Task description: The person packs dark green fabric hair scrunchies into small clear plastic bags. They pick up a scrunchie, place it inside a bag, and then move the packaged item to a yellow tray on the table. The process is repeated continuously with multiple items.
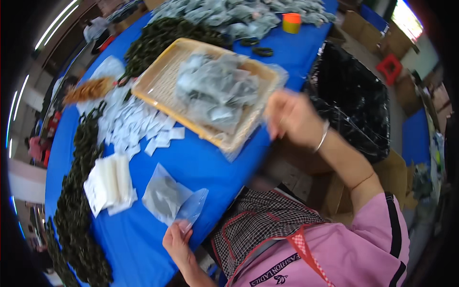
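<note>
We work at a blue-covered table (201, 162). At left lie dark green bundles (76, 225) and a stack of white packets (110, 182). Our left hand (178, 241) pinches a clear plastic bag (169, 198) by its mouth; we should keep it flat. Our right hand (291, 117), blurred, fingers' state unclear, hovers beside the yellow woven tray (158, 81) of filled bags.

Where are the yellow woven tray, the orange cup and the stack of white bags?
yellow woven tray (158, 86), head view, on its bare left part.
orange cup (291, 23), head view, on its side wall.
stack of white bags (111, 181), head view, on the top bag.
</note>
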Demonstrator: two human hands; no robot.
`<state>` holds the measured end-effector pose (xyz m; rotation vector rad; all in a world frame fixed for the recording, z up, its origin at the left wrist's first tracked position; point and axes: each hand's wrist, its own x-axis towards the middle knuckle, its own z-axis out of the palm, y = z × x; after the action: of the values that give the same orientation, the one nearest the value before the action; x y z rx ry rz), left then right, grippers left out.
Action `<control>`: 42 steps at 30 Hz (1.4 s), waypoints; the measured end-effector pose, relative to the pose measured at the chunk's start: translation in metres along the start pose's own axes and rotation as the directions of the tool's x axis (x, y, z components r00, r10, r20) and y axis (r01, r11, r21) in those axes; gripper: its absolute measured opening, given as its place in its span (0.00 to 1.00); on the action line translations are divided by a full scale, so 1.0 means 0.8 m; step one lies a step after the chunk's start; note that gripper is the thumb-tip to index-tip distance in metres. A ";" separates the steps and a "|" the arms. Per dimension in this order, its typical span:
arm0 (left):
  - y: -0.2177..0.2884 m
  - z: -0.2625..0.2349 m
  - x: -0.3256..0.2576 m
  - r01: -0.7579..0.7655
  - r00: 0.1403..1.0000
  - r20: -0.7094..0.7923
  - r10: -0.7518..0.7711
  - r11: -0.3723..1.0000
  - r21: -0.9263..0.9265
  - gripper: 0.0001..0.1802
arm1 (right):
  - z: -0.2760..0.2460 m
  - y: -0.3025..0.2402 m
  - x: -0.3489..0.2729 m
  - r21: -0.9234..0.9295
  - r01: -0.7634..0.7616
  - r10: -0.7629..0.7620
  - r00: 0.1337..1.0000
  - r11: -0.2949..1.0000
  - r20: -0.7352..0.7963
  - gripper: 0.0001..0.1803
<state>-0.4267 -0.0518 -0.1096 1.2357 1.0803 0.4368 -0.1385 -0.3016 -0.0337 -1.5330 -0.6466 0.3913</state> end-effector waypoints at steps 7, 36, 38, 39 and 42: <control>0.032 0.007 -0.002 -0.104 0.963 0.267 0.032 0.960 0.260 0.13 | -0.408 0.105 -0.126 -0.834 -0.461 0.446 0.704 -0.304 -0.552 0.14; -0.003 -0.024 0.000 -0.741 0.592 0.259 0.763 0.388 0.548 0.17 | 0.212 0.077 -0.018 -0.236 0.831 -0.436 0.481 0.504 0.760 0.39; 0.003 -0.032 0.000 -0.772 0.513 0.342 0.787 0.248 0.586 0.19 | 0.208 0.077 -0.024 -0.247 0.860 -0.444 0.452 0.446 0.773 0.38; 0.001 -0.036 0.000 -0.795 0.459 0.387 0.800 0.176 0.580 0.19 | 0.207 0.076 -0.028 -0.252 0.873 -0.447 0.438 0.417 0.780 0.37; -0.004 -0.045 0.002 -0.839 0.316 0.481 0.818 0.004 0.544 0.18 | 0.212 0.078 -0.042 -0.237 0.911 -0.509 0.388 0.338 0.768 0.26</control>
<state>-0.4567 -0.0321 -0.1110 2.6776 0.2481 0.9417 -0.2575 -0.1868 -0.1128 -1.4913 -2.1222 -0.1872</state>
